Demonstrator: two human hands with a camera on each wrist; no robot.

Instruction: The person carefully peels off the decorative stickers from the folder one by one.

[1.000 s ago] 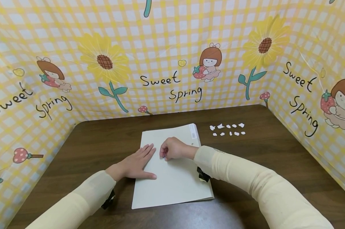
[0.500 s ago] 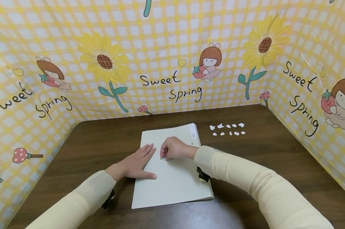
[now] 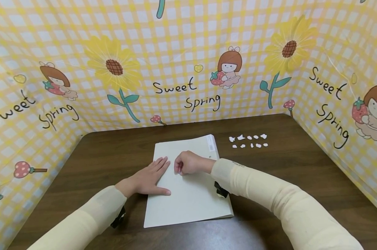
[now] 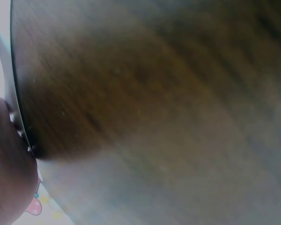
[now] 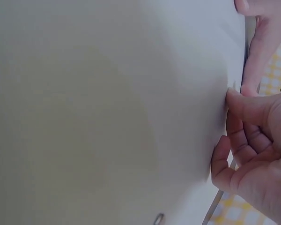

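A cream paper folder (image 3: pixel 191 205) lies flat on the table, with a white label and a small metal eyelet along its right side. My left hand (image 3: pixel 151 178) rests on the folder's left edge, fingers spread and straight. Over the folder's middle is my right hand (image 3: pixel 190 163), fingers curled and fingertips down at the paper. A tiny purplish thing (image 3: pixel 179 171) shows at those fingertips; its kind cannot be made out. The right wrist view shows the thumb and curled fingers (image 5: pixel 220 161) near the folder's surface, the thing itself hidden.
Several small white scraps (image 3: pixel 250 138) lie in two rows on the dark wooden table (image 3: pixel 288 166), right of the folder. A yellow checked cloth (image 3: pixel 176 52) stands behind and along both sides. The left wrist view shows mostly blurred tabletop (image 4: pixel 145 93).
The right hand shifts very slightly at the same spot on the folder. The left hand, folder and scraps stay where they were.
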